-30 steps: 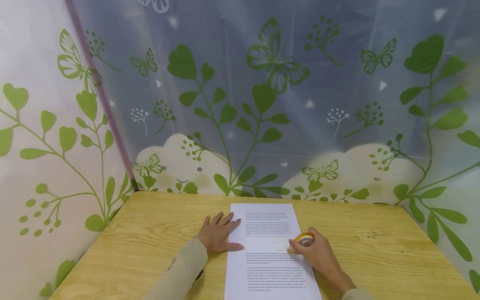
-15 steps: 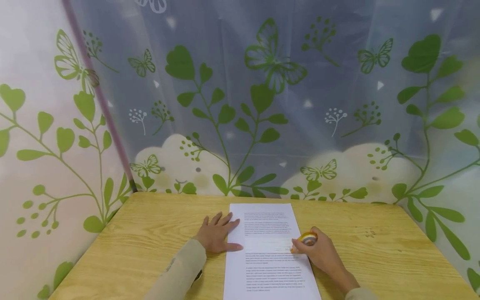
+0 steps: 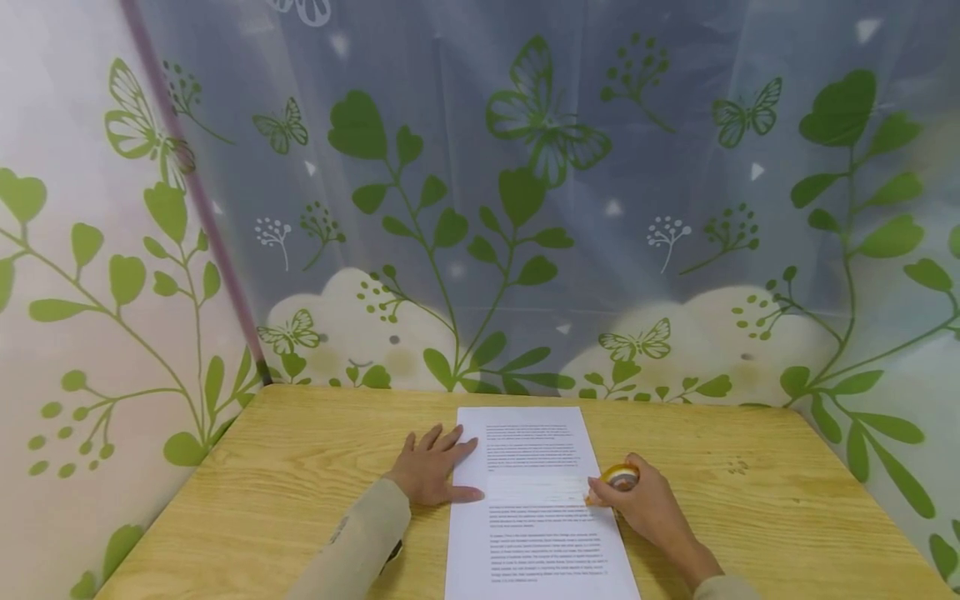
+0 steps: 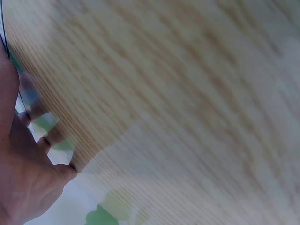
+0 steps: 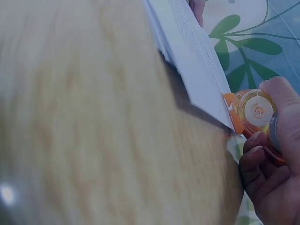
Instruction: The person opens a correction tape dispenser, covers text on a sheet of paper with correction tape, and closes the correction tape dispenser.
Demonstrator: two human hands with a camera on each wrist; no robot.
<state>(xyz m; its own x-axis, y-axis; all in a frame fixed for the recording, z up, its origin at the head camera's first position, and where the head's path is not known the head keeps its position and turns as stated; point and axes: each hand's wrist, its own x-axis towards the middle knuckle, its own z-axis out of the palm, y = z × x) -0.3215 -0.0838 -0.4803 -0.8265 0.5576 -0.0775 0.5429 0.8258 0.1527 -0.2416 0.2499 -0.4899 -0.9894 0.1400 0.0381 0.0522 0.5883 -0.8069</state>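
A printed sheet of paper lies upright before me on the wooden table. In the right wrist view, more sheets show under the top page. My left hand rests at the paper's left edge with fingers spread, thumb and fingertips on the page. My right hand grips an orange correction tape dispenser, also seen from the side as a round clear-orange correction tape. Its tip meets the page near the right margin, at the end of a whitish band between two text blocks. The tip itself is hidden.
The wood-grain table reaches back to a hanging curtain printed with green leaves and butterflies. Another patterned curtain closes off the left side. A small dark mark shows on the table at right.
My right hand has slid the correction tape slightly rightward across the page, towards its right edge. The left hand keeps its place on the paper. The head view has shifted a little.
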